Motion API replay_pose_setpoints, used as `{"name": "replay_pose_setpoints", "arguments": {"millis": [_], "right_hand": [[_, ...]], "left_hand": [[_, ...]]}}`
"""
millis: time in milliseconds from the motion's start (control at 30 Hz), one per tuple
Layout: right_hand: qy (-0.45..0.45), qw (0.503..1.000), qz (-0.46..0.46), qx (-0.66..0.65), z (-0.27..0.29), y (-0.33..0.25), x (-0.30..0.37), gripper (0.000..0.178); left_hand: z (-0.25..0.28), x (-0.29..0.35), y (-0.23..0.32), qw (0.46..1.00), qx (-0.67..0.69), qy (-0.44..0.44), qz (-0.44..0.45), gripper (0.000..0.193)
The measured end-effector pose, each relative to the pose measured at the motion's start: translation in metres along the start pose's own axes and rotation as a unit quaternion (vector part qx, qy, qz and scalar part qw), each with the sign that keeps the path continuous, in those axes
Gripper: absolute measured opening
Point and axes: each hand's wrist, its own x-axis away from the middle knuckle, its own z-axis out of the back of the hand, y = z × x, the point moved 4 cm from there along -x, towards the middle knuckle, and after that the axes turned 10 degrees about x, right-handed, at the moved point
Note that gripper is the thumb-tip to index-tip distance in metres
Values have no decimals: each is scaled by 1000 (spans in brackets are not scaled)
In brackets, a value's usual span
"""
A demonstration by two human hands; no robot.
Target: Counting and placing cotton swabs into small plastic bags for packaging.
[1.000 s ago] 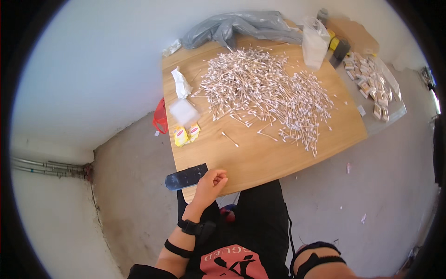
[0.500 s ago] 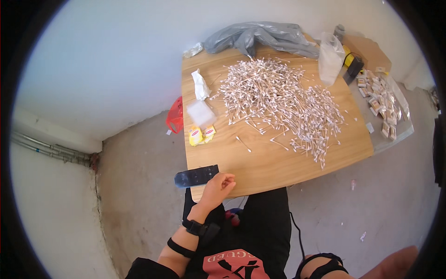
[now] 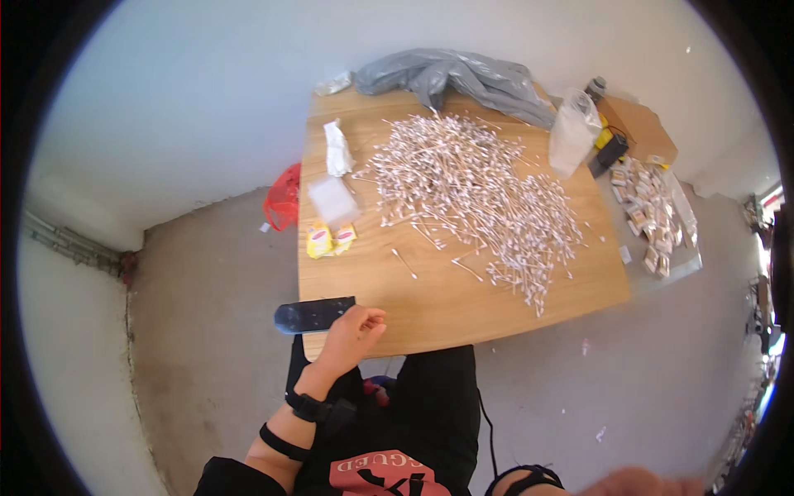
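A large heap of cotton swabs [image 3: 471, 186] covers the far middle of the wooden table [image 3: 389, 289], and one loose swab [image 3: 404, 263] lies nearer me. My left hand [image 3: 351, 337] rests at the near left edge, fingers loosely curled together with nothing visible in them. Beside its fingers, a flat dark slab with one rounded end [image 3: 313, 315] sticks out past the table's left edge. My right hand [image 3: 641, 482] is off the table at the lower right; it is blurred and cut off by the frame, so its fingers cannot be made out.
Along the left side lie yellow packets [image 3: 329, 238], clear plastic sheets [image 3: 333, 201] and a white crumpled wrapper [image 3: 337, 149]. A grey plastic bag [image 3: 455, 76] and a translucent container [image 3: 574, 134] stand at the back. Small packs [image 3: 649, 211] and a cardboard box [image 3: 637, 128] sit at right.
The whole view has shifted, with the table now further left. My right hand has moved lower and partly out of the frame. My left hand stays beside the dark slab.
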Motion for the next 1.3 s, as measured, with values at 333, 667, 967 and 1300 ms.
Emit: {"name": "replay_pose_setpoints", "arguments": {"millis": [333, 667, 967, 1300], "right_hand": [[23, 969, -237, -59, -43, 107, 28, 18], [88, 910, -299, 272, -55, 97, 37, 17], [-243, 892, -316, 214, -12, 155, 5, 10], [-283, 881, -369, 84, -11, 212, 20, 4]], "left_hand": [[5, 4, -20, 999, 47, 2, 15, 21], [19, 4, -10, 997, 81, 5, -5, 20], [26, -6, -2, 995, 72, 15, -61, 20], [35, -5, -11, 992, 100, 32, -65, 21]]}}
